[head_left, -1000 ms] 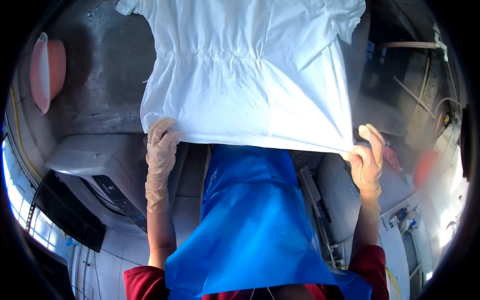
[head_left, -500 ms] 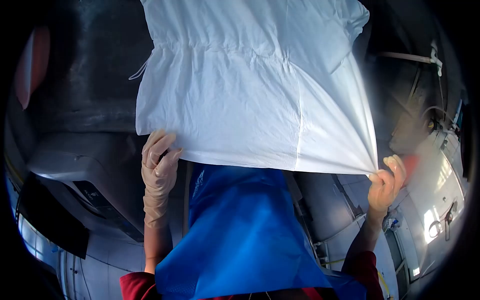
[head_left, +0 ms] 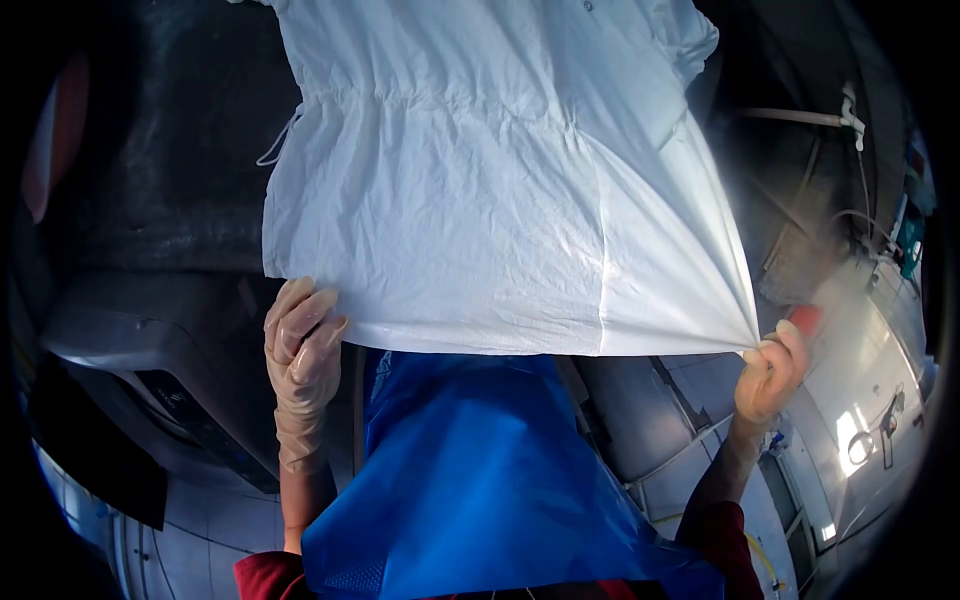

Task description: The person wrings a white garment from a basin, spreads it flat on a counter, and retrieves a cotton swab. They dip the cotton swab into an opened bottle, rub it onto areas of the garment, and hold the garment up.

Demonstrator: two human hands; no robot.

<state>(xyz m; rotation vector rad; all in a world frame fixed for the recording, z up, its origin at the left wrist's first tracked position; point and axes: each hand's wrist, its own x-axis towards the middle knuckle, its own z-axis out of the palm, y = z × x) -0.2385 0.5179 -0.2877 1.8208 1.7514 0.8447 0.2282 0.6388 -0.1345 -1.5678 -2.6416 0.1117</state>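
Note:
A white garment (head_left: pixel 450 220) with a gathered drawstring waist is spread in front of me, its hem toward my body. My left hand (head_left: pixel 305 340), in a pale, wet-looking glove, is closed on the hem near its left end. At the right end, my right hand (head_left: pixel 772 370), gloved too, pinches the hem corner between thumb and fingers. Folds fan out from that pinch up the right side. A thin drawstring loop (head_left: pixel 272 150) hangs from the left of the waist. The garment's upper end runs out of view at the top.
A dark surface (head_left: pixel 200 190) lies beneath and left of the garment. The grey machine housing (head_left: pixel 130 330) stands at the left, close to my left forearm. A blue apron (head_left: pixel 470 470) covers my front. Right of the garment are a pipe with a valve (head_left: pixel 850 120) and a red object (head_left: pixel 805 320).
My left hand has shifted slightly left and down, still on the hem. The hem sits a little lower, and a button now shows near the top. The right hand keeps its pinch.

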